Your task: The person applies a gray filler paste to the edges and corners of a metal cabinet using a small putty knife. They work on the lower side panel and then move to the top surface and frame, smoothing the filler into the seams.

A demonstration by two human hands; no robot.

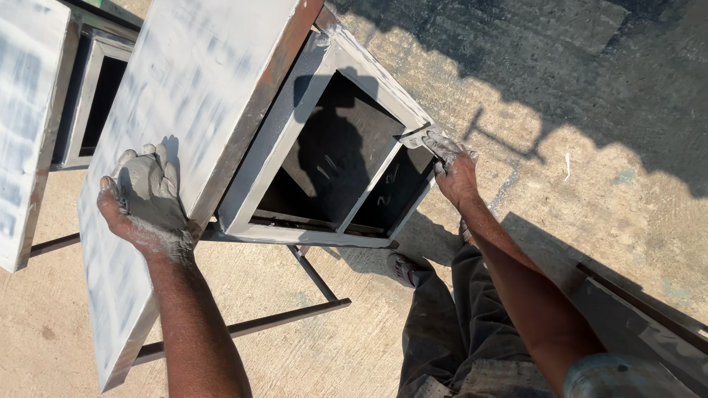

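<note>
Left hand (147, 199), caked in grey putty, spread flat and unclenched on the whitened side panel (169, 96) of a metal cabinet (324, 140) on a stand (310, 273), right hand (451, 168) gripping a putty knife (414, 137) against the cabinet's front frame, concrete floor (560, 184) below.

Second white panel (26, 125) cut off at left frame edge; dark bar (649, 309) runs out lower right; right hand (453, 166) hides whatever tool its fingers grip.

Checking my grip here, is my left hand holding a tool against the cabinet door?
No, the left hand lies flat and empty on the grey door panel; the scraper is in the right hand.
</note>
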